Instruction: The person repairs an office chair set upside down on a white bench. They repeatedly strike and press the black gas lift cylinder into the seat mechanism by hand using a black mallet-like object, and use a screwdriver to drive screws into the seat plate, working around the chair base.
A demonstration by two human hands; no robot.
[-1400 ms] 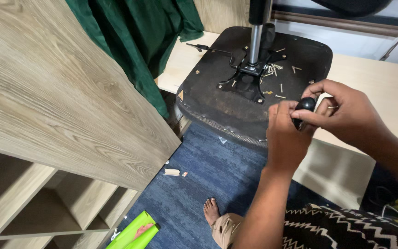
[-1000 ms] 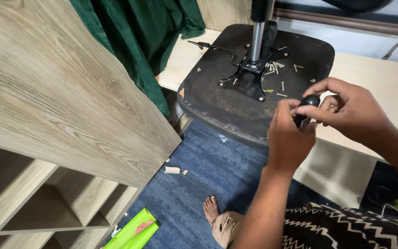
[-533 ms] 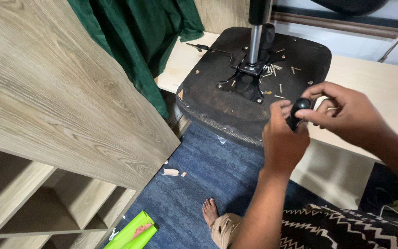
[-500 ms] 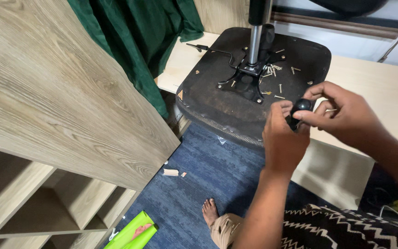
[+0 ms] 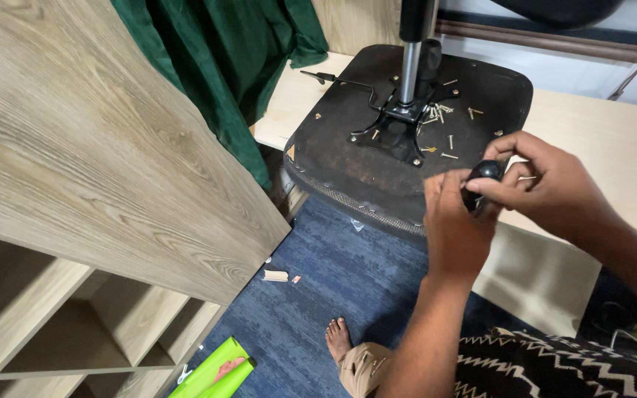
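Observation:
An upturned black chair seat [image 5: 348, 162] lies on a light wooden table [image 5: 613, 140], its metal mounting plate and post [image 5: 407, 103] sticking up. Several loose screws [image 5: 444, 118] are scattered on the seat's underside. Over the seat's near right edge, my right hand [image 5: 547, 184] pinches a small black rounded part [image 5: 482, 177] with thumb and fingers. My left hand [image 5: 455, 228] meets it from below, fingertips on the same part. What lies under the part is hidden by my fingers.
A large wood-grain cabinet [image 5: 97, 184] with open compartments fills the left. A green curtain [image 5: 223, 59] hangs behind it. On the blue carpet [image 5: 333, 280] lie small wood scraps [image 5: 276, 276], a bright green roll [image 5: 215, 372] and my bare foot [image 5: 339, 339].
Both hands stay together on the black part with small finger shifts; the right hand's grip has turned slightly. The chair seat and screws have not moved.

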